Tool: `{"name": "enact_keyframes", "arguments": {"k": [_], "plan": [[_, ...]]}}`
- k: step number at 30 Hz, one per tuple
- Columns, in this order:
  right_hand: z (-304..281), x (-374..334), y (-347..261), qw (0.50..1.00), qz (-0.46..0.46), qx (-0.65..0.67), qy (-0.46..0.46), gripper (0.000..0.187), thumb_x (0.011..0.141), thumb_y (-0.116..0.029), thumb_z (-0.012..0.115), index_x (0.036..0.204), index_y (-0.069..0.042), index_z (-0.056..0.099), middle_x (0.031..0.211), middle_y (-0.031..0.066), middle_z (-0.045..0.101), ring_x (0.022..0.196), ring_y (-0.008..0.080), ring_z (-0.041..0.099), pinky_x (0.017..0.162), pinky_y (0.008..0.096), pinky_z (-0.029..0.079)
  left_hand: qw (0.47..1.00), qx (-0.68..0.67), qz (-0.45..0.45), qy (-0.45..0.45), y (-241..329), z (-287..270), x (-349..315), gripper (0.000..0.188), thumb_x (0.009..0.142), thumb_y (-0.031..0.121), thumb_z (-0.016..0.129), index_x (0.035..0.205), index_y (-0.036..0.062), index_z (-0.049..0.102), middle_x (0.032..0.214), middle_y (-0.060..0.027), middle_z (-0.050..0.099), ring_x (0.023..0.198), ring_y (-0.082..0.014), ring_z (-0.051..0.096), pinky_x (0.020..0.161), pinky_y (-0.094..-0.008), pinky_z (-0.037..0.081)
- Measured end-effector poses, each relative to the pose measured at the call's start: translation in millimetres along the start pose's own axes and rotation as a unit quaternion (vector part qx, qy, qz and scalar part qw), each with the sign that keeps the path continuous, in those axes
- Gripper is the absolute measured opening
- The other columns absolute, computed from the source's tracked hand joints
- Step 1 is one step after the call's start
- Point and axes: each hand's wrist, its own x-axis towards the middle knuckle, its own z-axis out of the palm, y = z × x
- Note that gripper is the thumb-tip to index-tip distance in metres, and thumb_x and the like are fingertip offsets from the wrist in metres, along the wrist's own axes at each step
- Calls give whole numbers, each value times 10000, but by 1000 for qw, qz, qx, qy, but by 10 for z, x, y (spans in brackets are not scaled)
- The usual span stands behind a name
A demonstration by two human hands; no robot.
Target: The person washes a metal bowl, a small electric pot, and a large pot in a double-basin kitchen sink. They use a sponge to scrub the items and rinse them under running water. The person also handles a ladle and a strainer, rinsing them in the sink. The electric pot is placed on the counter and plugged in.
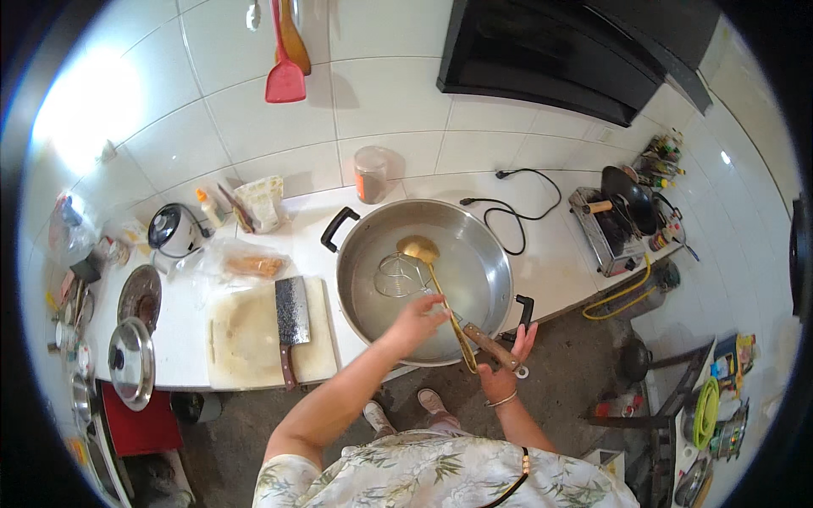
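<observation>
A large steel wok [474, 245] with black handles sits on the white counter. Inside it lie a golden ladle [420, 249] and a round wire skimmer [396, 276]. My left hand [418, 320] reaches over the wok's near rim, its fingers closed on the ladle's long thin shaft. My right hand [506, 369] is at the wok's near right edge, below the black handle [525, 310]. It grips the end of a wooden handle [488, 344], with some fingers stretched upward. The wok looks otherwise bare.
A cleaver [292, 317] lies on a pale cutting board [246, 339] left of the wok. Bagged food, a small rice cooker [172, 229], lids and jars crowd the left counter. A portable gas stove with a dark pan [628, 203] stands at the right, with a black cord between.
</observation>
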Motion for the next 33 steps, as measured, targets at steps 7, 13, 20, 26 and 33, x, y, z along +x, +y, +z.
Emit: {"name": "enact_keyframes", "arguments": {"k": [7,13,20,26,33], "plan": [[-61,51,-236,996,22,77,-37,980,771,-744,342,1360,35,262,1415,202,253,1313,413,174,1063,508,115,943,-316,-101,-16,-105,186,219,335,860,101,547,1174,3,482,1003,-76,563,890,-192,564,706,-334,475],[-21,171,-428,999,25,15,19,981,719,-609,611,1357,41,246,1398,207,274,1297,416,213,1060,504,152,925,-375,-59,-25,42,311,290,413,832,-56,466,1240,-49,395,1029,-160,542,872,-233,561,762,-327,486],[408,467,-335,875,187,415,164,690,729,-87,720,1294,-1,334,1282,159,373,1207,237,364,996,361,327,937,-333,-84,-64,81,586,163,448,848,2,435,1291,-8,371,1045,-99,525,897,-206,547,755,-332,458],[317,614,-231,858,239,427,159,351,790,-2,644,1079,-34,446,956,69,575,885,125,550,781,268,477,958,-240,-92,-123,218,378,83,421,890,61,429,1307,47,375,1035,-99,581,914,-213,588,781,-332,471],[61,462,144,846,282,396,220,290,816,-87,642,1066,-4,521,1042,23,524,912,90,501,859,252,399,994,5,103,35,380,-572,27,303,880,126,519,1175,62,541,1030,-50,598,873,-156,605,710,-271,472]]}}
